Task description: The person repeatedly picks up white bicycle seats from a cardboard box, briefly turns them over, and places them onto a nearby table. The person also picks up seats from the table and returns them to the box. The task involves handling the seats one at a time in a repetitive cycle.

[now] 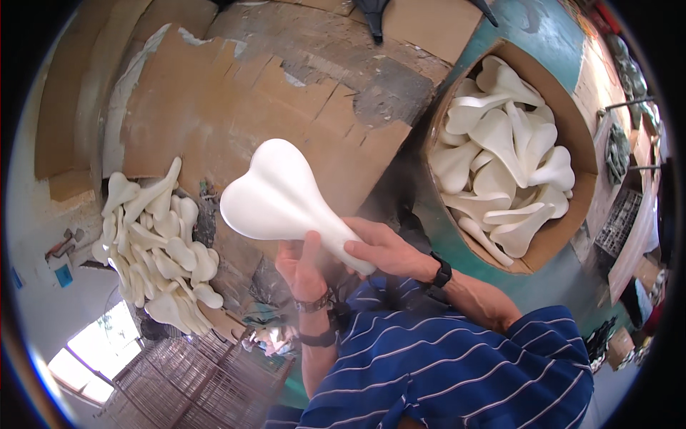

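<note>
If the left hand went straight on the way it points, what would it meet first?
The left hand would first meet the white saddle-shaped piece, which it appears to touch; past that, probably the cardboard sheet, though depth is unclear.

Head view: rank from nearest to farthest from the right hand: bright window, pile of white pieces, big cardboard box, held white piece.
1. Held white piece, touching the right hand.
2. Big cardboard box, to the right.
3. Pile of white pieces, left.
4. Bright window, lower left.

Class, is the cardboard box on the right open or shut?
Open: the box has no cover over it, and white pieces show inside.
</note>
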The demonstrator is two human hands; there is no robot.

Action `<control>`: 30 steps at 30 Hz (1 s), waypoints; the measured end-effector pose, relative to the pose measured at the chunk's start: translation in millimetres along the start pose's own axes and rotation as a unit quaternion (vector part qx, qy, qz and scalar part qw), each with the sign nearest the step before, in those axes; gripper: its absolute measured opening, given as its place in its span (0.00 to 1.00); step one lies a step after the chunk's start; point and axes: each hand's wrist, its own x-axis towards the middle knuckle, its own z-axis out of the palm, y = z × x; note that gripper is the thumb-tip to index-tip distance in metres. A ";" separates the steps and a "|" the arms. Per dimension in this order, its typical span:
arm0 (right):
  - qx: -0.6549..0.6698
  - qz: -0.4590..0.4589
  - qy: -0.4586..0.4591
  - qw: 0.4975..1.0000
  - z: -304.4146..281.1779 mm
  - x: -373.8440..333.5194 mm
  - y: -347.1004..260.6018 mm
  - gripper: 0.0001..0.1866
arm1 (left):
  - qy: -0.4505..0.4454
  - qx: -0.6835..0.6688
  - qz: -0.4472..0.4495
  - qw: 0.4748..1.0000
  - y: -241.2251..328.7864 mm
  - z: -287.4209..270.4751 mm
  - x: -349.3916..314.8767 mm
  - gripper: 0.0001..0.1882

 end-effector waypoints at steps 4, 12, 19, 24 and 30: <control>0.025 -0.003 -0.038 0.999 20.9 3.8 13.6 0.32 | 0.051 -0.050 -0.036 0.997 -5.6 -28.5 -4.4 0.14; -0.059 0.020 -0.065 0.996 80.9 32.8 42.4 0.35 | 0.076 -0.195 -0.066 0.975 -13.2 -106.5 -10.2 0.10; -0.123 0.022 -0.003 0.992 163.7 67.8 94.9 0.22 | 0.085 -0.044 0.045 0.994 19.5 -195.4 -33.7 0.14; -0.260 0.009 0.028 0.965 209.9 102.1 137.3 0.21 | 0.067 -0.093 0.057 0.992 34.0 -249.4 -53.8 0.20; -0.359 0.064 0.008 0.931 290.0 135.9 174.1 0.19 | 0.158 -0.240 0.075 0.955 18.5 -328.0 -73.9 0.19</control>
